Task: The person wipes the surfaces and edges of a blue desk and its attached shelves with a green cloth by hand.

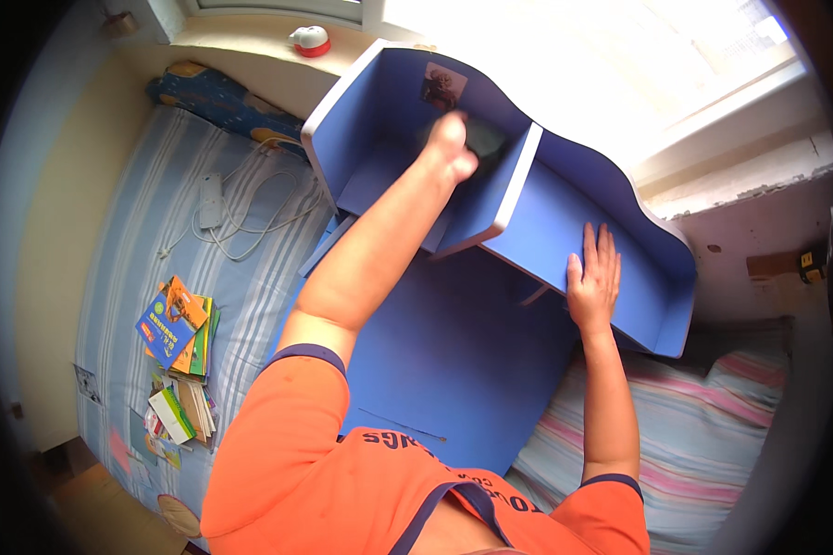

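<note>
My left hand [452,151] reaches into the left compartment of a blue shelf unit with white edging [520,182]. A dark cloth [486,141], blurred by motion, is under the fingers of that hand, against the inner back wall. Just above it, a small picture [443,84] is stuck to the back panel. My right hand [595,281] lies flat, fingers extended and holding nothing, on the blue board of the right compartment. Below the shelves spreads a blue desktop [451,347] with a thin dark line near my shirt.
To the left, a striped bed [250,305] bears a white power strip [211,201] with looped cable and a pile of books [173,322]. A red-and-white object [311,41] stands on the windowsill [250,38]. Striped bedding [666,430] lies at right.
</note>
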### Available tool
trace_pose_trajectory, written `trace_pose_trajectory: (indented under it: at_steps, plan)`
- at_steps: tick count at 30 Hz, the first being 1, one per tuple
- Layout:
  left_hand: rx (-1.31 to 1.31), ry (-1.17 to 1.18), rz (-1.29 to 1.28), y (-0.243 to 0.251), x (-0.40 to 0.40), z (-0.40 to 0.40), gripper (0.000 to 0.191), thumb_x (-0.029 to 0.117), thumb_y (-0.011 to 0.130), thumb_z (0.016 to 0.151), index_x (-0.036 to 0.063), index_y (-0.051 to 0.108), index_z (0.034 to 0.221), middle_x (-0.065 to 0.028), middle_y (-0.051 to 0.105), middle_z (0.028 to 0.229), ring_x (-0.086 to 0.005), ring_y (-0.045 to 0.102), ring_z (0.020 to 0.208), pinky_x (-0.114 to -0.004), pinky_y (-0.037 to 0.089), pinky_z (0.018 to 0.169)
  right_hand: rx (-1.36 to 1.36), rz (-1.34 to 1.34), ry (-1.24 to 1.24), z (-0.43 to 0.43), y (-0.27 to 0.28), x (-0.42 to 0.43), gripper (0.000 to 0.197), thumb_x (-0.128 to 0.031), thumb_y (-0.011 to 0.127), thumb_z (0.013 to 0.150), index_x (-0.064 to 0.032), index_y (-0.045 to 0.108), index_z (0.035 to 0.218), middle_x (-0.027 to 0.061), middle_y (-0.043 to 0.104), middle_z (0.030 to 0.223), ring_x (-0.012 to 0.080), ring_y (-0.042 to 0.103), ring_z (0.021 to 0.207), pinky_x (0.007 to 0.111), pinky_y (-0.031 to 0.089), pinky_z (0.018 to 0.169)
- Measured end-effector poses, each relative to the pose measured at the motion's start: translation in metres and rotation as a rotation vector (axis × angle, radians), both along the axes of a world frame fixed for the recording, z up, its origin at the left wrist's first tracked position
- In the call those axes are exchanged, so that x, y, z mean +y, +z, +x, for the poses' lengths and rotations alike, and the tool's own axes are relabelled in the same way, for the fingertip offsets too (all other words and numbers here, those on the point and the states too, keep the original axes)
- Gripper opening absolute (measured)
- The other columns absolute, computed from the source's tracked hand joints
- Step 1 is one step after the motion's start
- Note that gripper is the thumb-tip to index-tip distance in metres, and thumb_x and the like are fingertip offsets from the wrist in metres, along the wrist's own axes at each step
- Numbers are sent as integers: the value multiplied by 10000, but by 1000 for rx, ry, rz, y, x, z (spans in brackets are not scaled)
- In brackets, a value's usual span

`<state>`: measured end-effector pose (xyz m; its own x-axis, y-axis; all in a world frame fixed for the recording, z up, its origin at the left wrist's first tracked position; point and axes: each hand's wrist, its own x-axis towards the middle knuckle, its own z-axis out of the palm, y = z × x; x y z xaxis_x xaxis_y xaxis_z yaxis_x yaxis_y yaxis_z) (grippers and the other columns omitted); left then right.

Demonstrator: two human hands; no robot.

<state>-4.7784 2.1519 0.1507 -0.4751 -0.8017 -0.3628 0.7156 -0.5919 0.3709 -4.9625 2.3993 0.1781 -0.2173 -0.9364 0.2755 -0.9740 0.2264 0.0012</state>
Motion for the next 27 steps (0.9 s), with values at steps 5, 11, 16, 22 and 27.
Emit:
trace_pose_trajectory:
  at_steps: [5,11,16,22,27]
  plan:
    - [-416,425,-583,41,32,-34,202,178,459,968,6,556,1010,-100,592,904,-173,567,859,-304,454,801,-10,-18,28,-1,-3,5,543,-325,476,923,-115,401,1419,168,334,1481,334,302,1373,499,201,1132]
    - [-932,607,-1382,-41,0,-9,320,281,544,931,46,586,1144,-194,475,1289,-409,369,1231,-490,256,1054,-31,-26,11,2,2,8,552,-326,505,904,-112,422,1405,169,355,1466,339,318,1363,502,212,1127]
    - [-1269,836,-1957,-63,-18,-2,380,266,587,823,138,609,1180,-95,497,1334,-334,333,1331,-604,192,1059,-55,-14,14,5,2,3,555,-307,515,885,-111,432,1397,174,364,1460,342,326,1359,503,213,1126]
    - [-1244,356,-2111,-105,4,27,401,192,538,832,126,588,1224,-72,451,1410,-285,282,1394,-462,230,1114,-25,-6,9,-2,1,5,546,-294,498,896,-112,424,1404,174,360,1466,348,328,1357,494,215,1127]
    - [-1235,-172,-1712,-132,42,53,489,264,544,851,77,511,1302,-156,497,1352,-355,446,1246,-443,332,1061,-16,-16,34,0,-2,4,534,-293,478,913,-117,415,1413,177,368,1462,346,331,1357,488,223,1123]
